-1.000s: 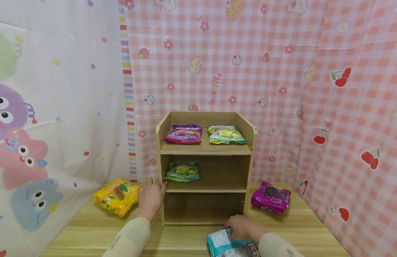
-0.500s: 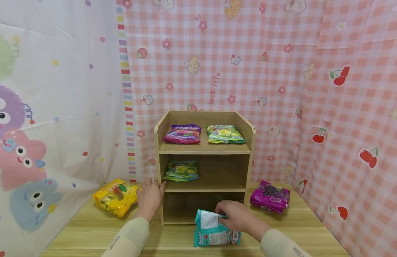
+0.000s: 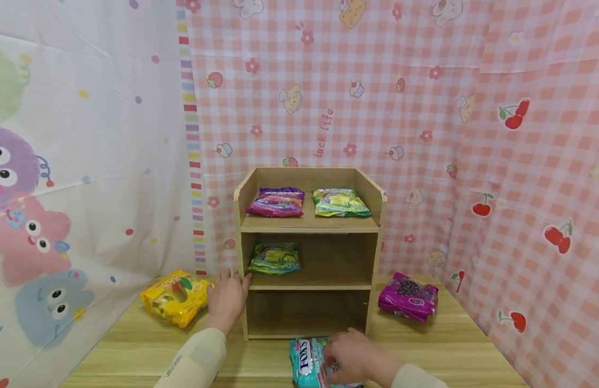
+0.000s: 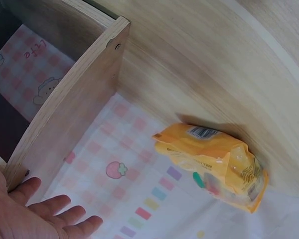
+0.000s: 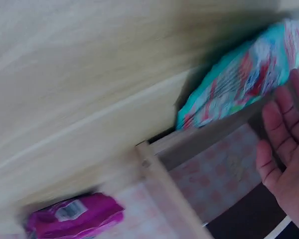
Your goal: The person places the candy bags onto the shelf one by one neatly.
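A: What are you risking here with the teal bag (image 3: 304, 366)?

B: A slip, most likely. Your right grip (image 3: 357, 355) is lying over it, and in the right wrist view your fingers are staying loose and fairly straight, not curling round the bag. If you're lifting like that, the slack wrapper could be sliding away.

A: And where is the bag lying?

B: On the worktop (image 3: 265, 364), just in front of the bottom of the shelf (image 3: 311, 230). Whether it's touching the base, you can't be sure. If you're pushing it forward low down, its edge could be catching on the base board.

A: What about your left grip (image 3: 228, 299)?

B: It's holding nothing; the fingers are spreading open beside the shelf's left side, and the thumb seems to be touching the panel. If you're leaning there, you could be nudging the shelf and shifting the bags on it. Swinging outward, you could be knocking the yellow bag (image 3: 178, 299).

A: How is the teal bag looking?

B: It's showing "FOXS" in big dark letters running sideways up its left end, with red and pink patterning beyond. The wrapper is looking soft; your right grip is hiding its middle, and the smaller print is blurring.
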The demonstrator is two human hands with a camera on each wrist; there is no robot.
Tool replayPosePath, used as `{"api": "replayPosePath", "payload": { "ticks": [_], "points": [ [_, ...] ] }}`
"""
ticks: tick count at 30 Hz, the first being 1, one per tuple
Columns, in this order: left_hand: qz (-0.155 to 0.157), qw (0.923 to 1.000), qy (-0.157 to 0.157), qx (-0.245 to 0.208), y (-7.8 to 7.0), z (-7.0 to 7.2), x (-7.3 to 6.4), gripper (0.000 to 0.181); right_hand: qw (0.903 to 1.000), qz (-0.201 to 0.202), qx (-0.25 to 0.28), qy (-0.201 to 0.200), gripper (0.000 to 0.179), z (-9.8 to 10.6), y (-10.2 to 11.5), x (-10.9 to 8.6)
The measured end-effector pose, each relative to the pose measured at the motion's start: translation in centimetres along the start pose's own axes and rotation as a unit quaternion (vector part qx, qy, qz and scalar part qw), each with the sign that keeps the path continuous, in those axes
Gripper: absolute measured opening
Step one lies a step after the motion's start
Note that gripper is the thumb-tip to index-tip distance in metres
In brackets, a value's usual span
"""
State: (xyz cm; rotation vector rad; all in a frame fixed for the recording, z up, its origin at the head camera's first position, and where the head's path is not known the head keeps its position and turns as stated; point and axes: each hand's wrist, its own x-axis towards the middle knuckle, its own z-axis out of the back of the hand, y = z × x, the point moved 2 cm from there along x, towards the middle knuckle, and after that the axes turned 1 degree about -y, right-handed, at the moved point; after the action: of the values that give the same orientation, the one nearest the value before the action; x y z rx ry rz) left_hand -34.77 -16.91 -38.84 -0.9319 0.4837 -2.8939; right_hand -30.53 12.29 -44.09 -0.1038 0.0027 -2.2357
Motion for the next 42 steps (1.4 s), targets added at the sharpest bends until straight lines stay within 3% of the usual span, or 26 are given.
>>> {"api": "replayPosePath", "payload": {
  "ticks": [2,7,14,19,28,42],
  "points": [
    [0.001,1.0,0.002,-0.001,0.0,0.1,0.0,0.047,0.9991,-0.014,0.036,-0.016,0.013,0.0,-0.6,-0.1],
    [0.002,1.0,0.001,-0.001,-0.1,0.1,0.0,0.046,0.9964,-0.045,0.03,-0.066,0.015,-0.2,-2.0,-0.2],
    [-0.004,0.9999,-0.009,-0.001,-0.2,0.1,-0.1,0.045,0.9961,-0.068,0.053,-0.018,0.03,-1.9,-2.5,-0.5],
    [-0.008,0.9999,-0.013,-0.001,-0.3,0.2,0.0,0.045,0.9945,-0.075,0.069,-0.021,0.031,-2.1,-2.4,-0.6],
    [-0.001,1.0,-0.001,0.0,-0.1,0.2,0.0,0.046,0.9848,-0.152,0.085,-0.002,0.052,-2.3,-1.9,-0.5],
    [-0.001,1.0,0.0,-0.003,0.0,0.0,-0.2,0.046,0.974,-0.177,0.137,0.032,0.057,-2.6,-2.7,-0.1]
  ]
}}
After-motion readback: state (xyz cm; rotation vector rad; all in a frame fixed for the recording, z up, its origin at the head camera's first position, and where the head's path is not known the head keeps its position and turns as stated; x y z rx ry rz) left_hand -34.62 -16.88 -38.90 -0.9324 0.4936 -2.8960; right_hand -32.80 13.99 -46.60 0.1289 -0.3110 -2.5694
